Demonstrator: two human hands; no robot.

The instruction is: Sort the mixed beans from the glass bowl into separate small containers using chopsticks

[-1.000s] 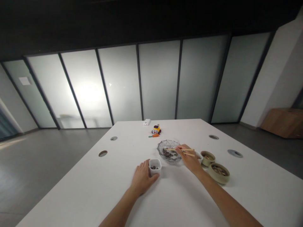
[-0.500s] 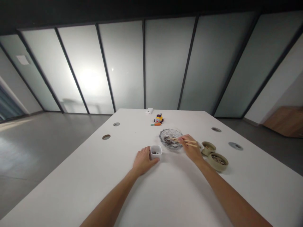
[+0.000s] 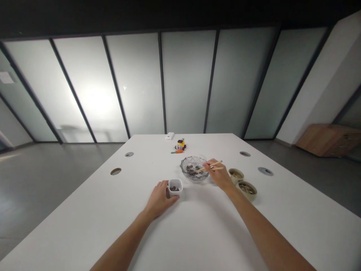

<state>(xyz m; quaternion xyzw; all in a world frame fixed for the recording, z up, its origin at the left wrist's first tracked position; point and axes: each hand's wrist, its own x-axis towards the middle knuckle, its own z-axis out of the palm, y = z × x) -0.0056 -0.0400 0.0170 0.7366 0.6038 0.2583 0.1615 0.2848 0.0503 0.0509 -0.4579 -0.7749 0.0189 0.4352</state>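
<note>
My left hand (image 3: 159, 197) wraps around a small white cup (image 3: 175, 187) that holds a few dark pieces. My right hand (image 3: 218, 175) grips a pair of wooden chopsticks (image 3: 209, 167), whose tips reach into a clear glass bowl (image 3: 192, 169) of dark pieces. Both sit on a white table (image 3: 197, 233), the cup just left of and nearer than the bowl.
Two beige bowls (image 3: 236, 174) (image 3: 247, 188) stand right of my right hand. A yellow toy car (image 3: 180, 144) with an orange carrot toy (image 3: 177, 151) and a small white box (image 3: 169, 136) lie farther back. Round cable holes (image 3: 116, 171) dot the table. Frosted glass panels stand behind.
The view has shifted, so everything sits slightly left and lower than before. The chopsticks now tilt up at the back with tips in the bowl. My left hand stays on the cup.
</note>
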